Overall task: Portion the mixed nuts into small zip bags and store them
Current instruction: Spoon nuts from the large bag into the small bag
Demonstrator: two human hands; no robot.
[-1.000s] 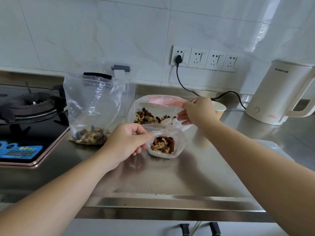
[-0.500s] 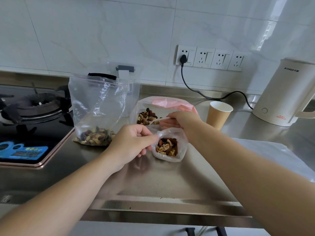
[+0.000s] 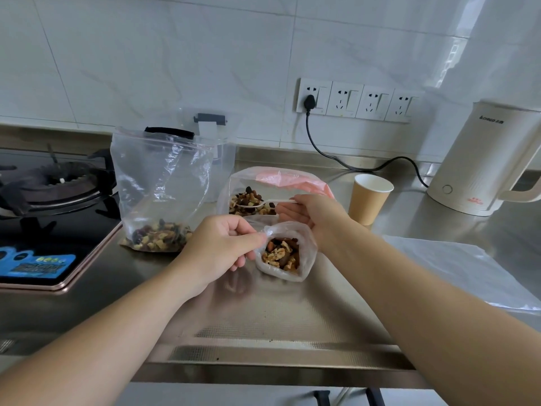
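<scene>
A small clear zip bag stands open on the steel counter, partly filled with mixed nuts. My left hand pinches its left rim. Just behind it, my right hand grips the handle of a white plastic spoon. The spoon's bowl lies over the nuts in the pink-topped bag of mixed nuts. A large clear zip bag stands upright at the left with nuts in its bottom.
A gas hob fills the left side. A brown paper cup and a cream kettle with its black cord stand at the right. A flat clear plastic sheet lies on the counter by my right forearm.
My right hand has dipped toward the small bag and gone back, and the spoon now reaches into the pink-topped bag of nuts. My left hand keeps its hold on the small bag's rim.
</scene>
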